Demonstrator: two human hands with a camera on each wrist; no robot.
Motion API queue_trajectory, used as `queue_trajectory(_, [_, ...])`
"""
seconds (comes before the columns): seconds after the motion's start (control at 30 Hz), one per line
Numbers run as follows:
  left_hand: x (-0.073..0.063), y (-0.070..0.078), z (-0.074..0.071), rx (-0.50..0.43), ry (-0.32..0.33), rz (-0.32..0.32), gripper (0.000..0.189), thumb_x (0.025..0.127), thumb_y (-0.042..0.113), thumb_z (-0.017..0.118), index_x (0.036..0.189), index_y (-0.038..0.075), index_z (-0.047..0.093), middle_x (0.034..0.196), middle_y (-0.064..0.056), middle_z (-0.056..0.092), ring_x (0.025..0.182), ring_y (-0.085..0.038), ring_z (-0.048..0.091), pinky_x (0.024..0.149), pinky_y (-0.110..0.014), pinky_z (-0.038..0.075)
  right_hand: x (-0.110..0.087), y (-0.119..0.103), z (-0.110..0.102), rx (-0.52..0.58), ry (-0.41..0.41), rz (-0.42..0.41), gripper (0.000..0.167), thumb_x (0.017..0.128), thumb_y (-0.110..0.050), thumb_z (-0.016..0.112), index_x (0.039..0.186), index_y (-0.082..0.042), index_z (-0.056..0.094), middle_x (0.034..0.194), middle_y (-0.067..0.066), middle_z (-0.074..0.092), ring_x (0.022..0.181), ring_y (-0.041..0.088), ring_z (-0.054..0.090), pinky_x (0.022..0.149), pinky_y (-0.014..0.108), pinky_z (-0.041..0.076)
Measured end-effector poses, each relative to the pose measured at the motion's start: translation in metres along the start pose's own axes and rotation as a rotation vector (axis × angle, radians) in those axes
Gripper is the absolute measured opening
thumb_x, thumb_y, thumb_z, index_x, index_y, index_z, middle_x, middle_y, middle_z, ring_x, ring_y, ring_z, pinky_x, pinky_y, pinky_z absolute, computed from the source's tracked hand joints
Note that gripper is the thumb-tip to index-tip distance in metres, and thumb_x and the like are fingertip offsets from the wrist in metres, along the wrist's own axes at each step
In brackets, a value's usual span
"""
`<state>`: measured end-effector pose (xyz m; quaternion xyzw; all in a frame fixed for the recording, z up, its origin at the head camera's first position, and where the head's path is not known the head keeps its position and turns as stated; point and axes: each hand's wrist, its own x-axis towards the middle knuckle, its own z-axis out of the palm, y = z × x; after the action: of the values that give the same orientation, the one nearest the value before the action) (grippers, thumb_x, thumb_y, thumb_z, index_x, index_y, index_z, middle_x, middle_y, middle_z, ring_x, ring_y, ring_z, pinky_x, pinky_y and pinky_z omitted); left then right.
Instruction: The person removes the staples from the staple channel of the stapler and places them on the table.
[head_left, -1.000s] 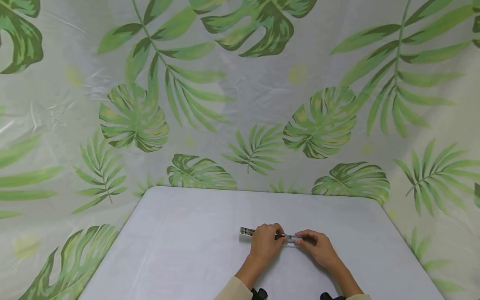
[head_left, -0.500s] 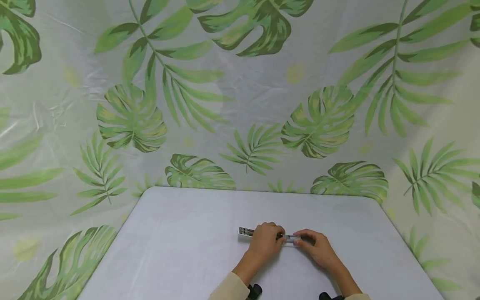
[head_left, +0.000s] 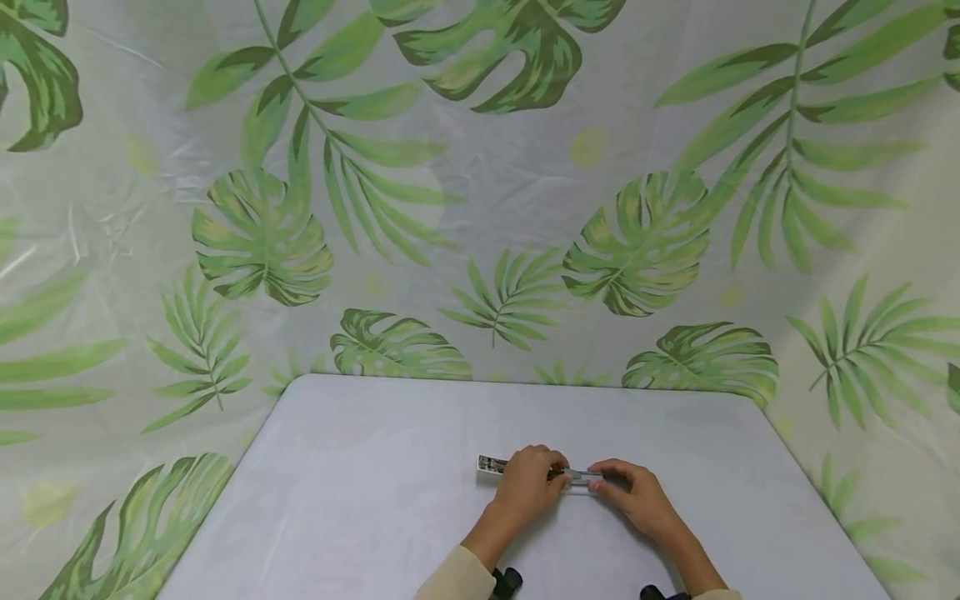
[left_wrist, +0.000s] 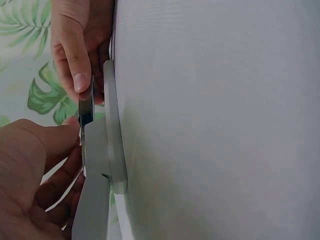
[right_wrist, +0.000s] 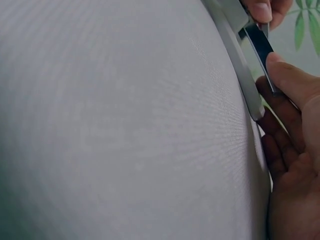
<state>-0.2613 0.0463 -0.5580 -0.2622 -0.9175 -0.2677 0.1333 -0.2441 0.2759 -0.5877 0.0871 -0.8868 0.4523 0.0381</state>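
A pale grey stapler (head_left: 491,465) is opened out on the table, its top cover swung back to the left. My left hand (head_left: 527,485) is over its middle, thumb and fingers pinching at the metal rail's inner end; a thin metal piece (right_wrist: 266,31) shows by those fingertips in the right wrist view. With thumb and fingers my right hand (head_left: 637,498) pinches the free end of the metal rail (left_wrist: 86,107), which stands slightly apart from the long base (left_wrist: 116,140). The left hand hides the stapler's hinge area in the head view.
A white-covered table (head_left: 360,483) with rounded far corners bears the stapler. Behind and beside it hangs a leaf-patterned sheet (head_left: 517,208). Dark wrist-worn devices (head_left: 508,581) show at the sleeves.
Both hands stay at the stapler. The left fingers shift slightly, and a grey part of the rail beside them is less visible half a second ago and shows again now.
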Motion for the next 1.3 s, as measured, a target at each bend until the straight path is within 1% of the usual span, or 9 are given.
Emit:
queue_trajectory(0.2, [0.0,-0.001,-0.003,-0.004,-0.002,0.004,0.013,0.088,0.028,0.082,0.099,0.021,0.08,0.087,0.009,0.073,0.079,-0.003,0.061,0.071,-0.019,0.049,0.0,0.0,0.0,-0.004,0.0,0.007,0.021,0.092,-0.035,0.078,0.111,-0.026,0.076,0.112,-0.007,0.076,0.109,0.008,0.066,0.097,0.028,0.051])
queue_trajectory(0.5, [-0.004,-0.004,-0.009,-0.054,-0.006,-0.002,0.016,0.091,0.027,0.08,0.103,0.017,0.079,0.093,0.006,0.074,0.083,-0.001,0.065,0.071,-0.015,0.052,0.0,0.0,0.001,-0.014,0.006,0.024,0.022,0.092,-0.037,0.077,0.112,-0.027,0.076,0.114,-0.007,0.075,0.114,0.013,0.066,0.099,0.032,0.051])
queue_trajectory(0.67, [-0.007,-0.006,-0.014,-0.082,0.006,-0.012,0.017,0.091,0.027,0.079,0.104,0.016,0.079,0.094,0.005,0.074,0.081,0.001,0.062,0.069,-0.014,0.05,0.0,0.001,0.0,-0.038,0.013,0.011,0.022,0.092,-0.038,0.077,0.112,-0.028,0.076,0.114,-0.008,0.076,0.113,0.012,0.066,0.099,0.032,0.051])
queue_trajectory(0.8, [-0.01,-0.009,-0.016,-0.095,0.032,-0.014,0.018,0.092,0.028,0.079,0.104,0.016,0.079,0.093,0.005,0.074,0.078,0.002,0.059,0.068,-0.014,0.048,0.0,0.002,0.001,-0.045,0.018,0.004,0.022,0.092,-0.038,0.077,0.112,-0.027,0.076,0.113,-0.008,0.076,0.111,0.009,0.066,0.099,0.032,0.051])
queue_trajectory(1.07, [-0.016,-0.021,-0.023,-0.136,0.111,0.001,0.014,0.092,0.025,0.079,0.103,0.016,0.079,0.094,0.005,0.075,0.087,-0.004,0.068,0.078,-0.019,0.054,-0.001,0.002,0.002,-0.032,0.022,-0.005,0.021,0.092,-0.037,0.078,0.111,-0.028,0.076,0.111,-0.009,0.076,0.108,0.008,0.066,0.097,0.031,0.052])
queue_trajectory(1.17, [-0.016,-0.024,-0.027,-0.137,0.132,0.002,0.013,0.092,0.024,0.079,0.102,0.017,0.079,0.094,0.005,0.075,0.087,-0.005,0.068,0.078,-0.019,0.054,-0.001,0.001,0.001,-0.038,0.023,-0.015,0.021,0.092,-0.036,0.078,0.111,-0.027,0.076,0.111,-0.009,0.076,0.108,0.008,0.066,0.097,0.031,0.052])
queue_trajectory(1.3, [-0.018,-0.025,-0.032,-0.167,0.155,0.001,0.013,0.092,0.023,0.079,0.103,0.015,0.079,0.094,0.004,0.075,0.087,-0.005,0.068,0.078,-0.018,0.055,-0.001,-0.001,0.0,-0.048,0.024,-0.011,0.021,0.092,-0.036,0.078,0.111,-0.028,0.076,0.111,-0.008,0.076,0.107,0.006,0.066,0.097,0.03,0.052])
